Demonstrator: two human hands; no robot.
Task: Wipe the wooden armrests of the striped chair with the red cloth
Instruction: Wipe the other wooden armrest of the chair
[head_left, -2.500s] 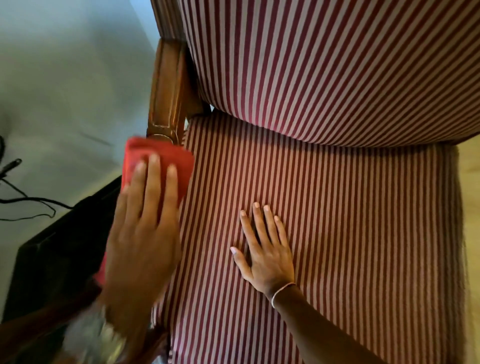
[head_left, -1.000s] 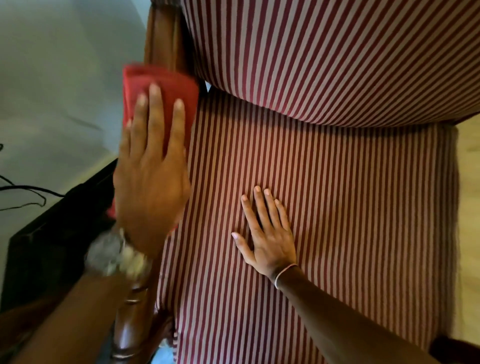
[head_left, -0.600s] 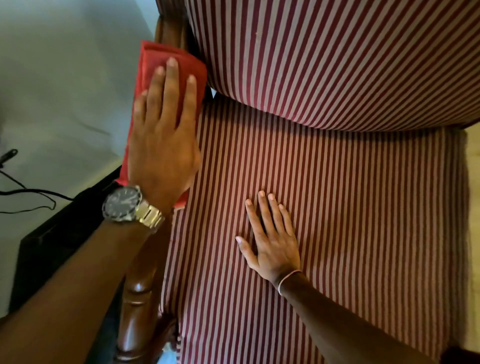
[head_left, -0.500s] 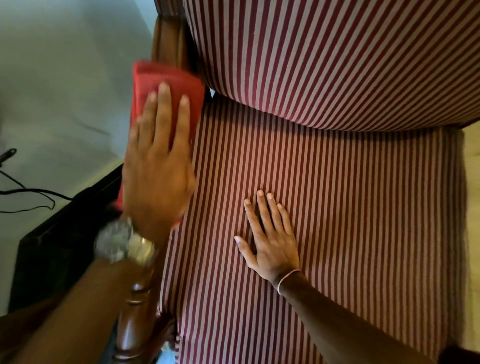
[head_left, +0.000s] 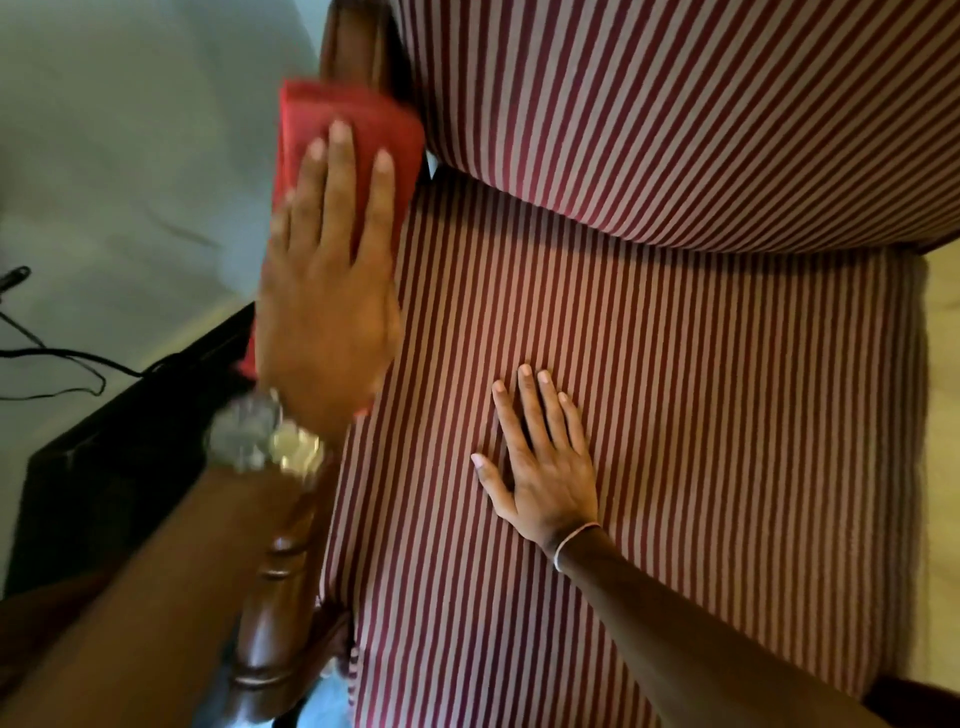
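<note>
The striped chair has a red-and-cream seat and backrest. Its left wooden armrest runs down the seat's left edge to a turned post. A folded red cloth lies on the armrest's far part, close to the backrest. My left hand, wearing a wristwatch, presses flat on the cloth and hides most of it. My right hand rests flat on the seat with its fingers spread and nothing in it. The right armrest is out of view.
A dark piece of furniture stands close to the left of the armrest. Black cables lie on the pale floor behind it. Light flooring shows along the chair's right side.
My left hand has rubbed the cloth along the armrest, from its front part up toward the backrest, with small back-and-forth strokes. My right hand has stayed on the seat.
</note>
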